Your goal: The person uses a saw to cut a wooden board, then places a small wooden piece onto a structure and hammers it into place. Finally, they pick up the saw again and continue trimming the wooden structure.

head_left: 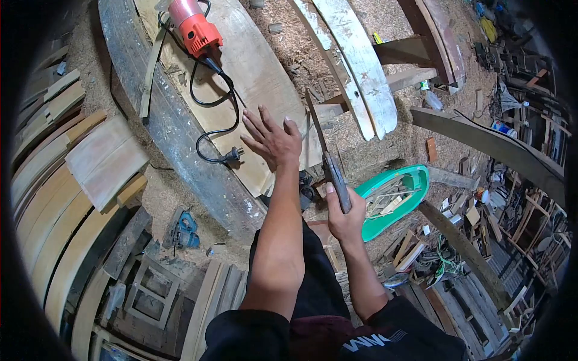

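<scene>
My left hand (277, 141) lies on a pale wooden board (265, 66), fingers spread and holding nothing. In my right hand (346, 216) is a long-bladed tool (337, 180) with a dark handle. Its narrow blade points away from me, close beside the board's right edge; I cannot tell whether it is a saw or a knife. A red power tool (195, 30) rests on the board, its black cord looping down to a plug (233, 154) left of my left hand. Under the board is a worn, paint-spotted grey work surface (156, 120).
A green boat-shaped tub (376, 225) with wood scraps stands to the right. Curved whitish planks (355, 72) lie ahead, and a long beam (487, 141) reaches right. Stacked curved timbers (54, 222) fill the left, near a blue power tool (183, 230) on the sawdust-covered floor.
</scene>
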Available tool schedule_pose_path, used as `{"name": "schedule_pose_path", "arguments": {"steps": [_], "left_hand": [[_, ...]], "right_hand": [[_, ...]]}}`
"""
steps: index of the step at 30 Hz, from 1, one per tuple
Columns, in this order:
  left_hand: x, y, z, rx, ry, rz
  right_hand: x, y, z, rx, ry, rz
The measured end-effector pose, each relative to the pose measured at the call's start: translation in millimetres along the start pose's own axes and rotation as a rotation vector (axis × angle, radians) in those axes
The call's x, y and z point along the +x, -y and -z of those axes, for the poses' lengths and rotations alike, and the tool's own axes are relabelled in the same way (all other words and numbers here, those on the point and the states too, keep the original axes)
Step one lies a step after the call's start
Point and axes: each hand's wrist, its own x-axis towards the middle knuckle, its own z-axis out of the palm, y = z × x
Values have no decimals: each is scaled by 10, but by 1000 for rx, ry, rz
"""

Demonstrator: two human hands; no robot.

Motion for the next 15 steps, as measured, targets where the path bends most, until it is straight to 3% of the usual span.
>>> {"name": "schedule_pose_path", "arguments": {"steps": [4,8,15], "left_hand": [[-16,31,-60,-79,-50,-23],[5,18,-17,-46,-33,-14],[-17,18,-23,-47,-32,-15]], "right_hand": [[-72,1,-104,-56,-8,124],[-269,-83,4,18,-12,27],[-238,-261,92,-2,47,67]]}}
